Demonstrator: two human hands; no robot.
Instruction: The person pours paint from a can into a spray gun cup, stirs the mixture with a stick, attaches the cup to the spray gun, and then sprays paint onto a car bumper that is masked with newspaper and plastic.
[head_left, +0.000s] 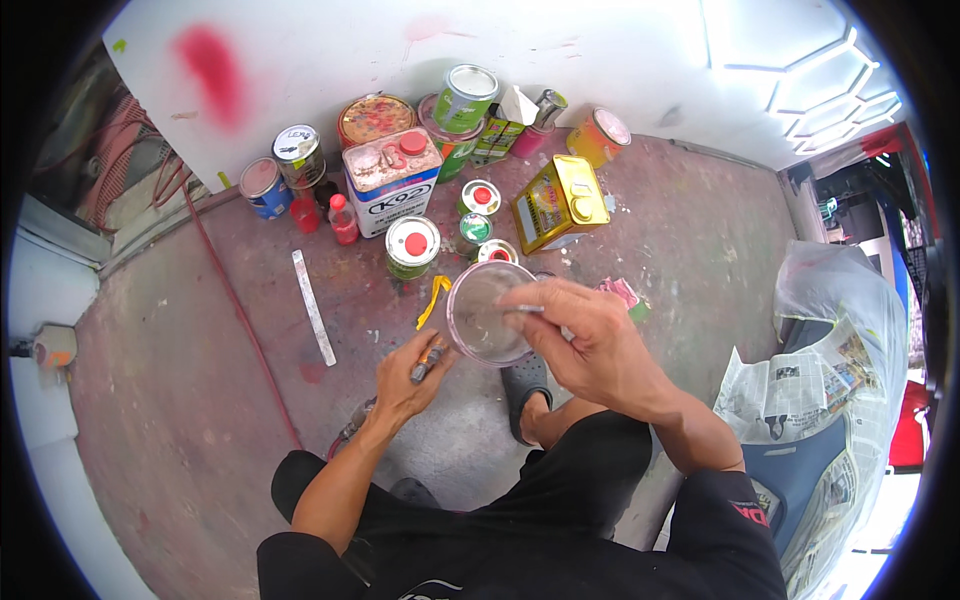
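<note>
My left hand (pixel 405 380) is closed around a short grey-and-orange tool (pixel 428 360), whose kind I cannot make out. Its fingertips are at the left side of a clear plastic cup (pixel 480 335); whether they also grip the cup is hidden. Over the cup's mouth, my right hand (pixel 595 335) pinches a thin grey piece (pixel 530 308) between thumb and fingers; most of that piece is covered by the fingers. The cup's rim is whitish and its inside looks hazy.
Along the white wall stand several paint cans, a large white tin (pixel 395 185) and a gold tin (pixel 560 205). A white strip (pixel 313 308), a yellow strip (pixel 433 300) and a red hose (pixel 232 300) lie on the stained floor. Newspaper (pixel 790 395) under plastic covers something at right.
</note>
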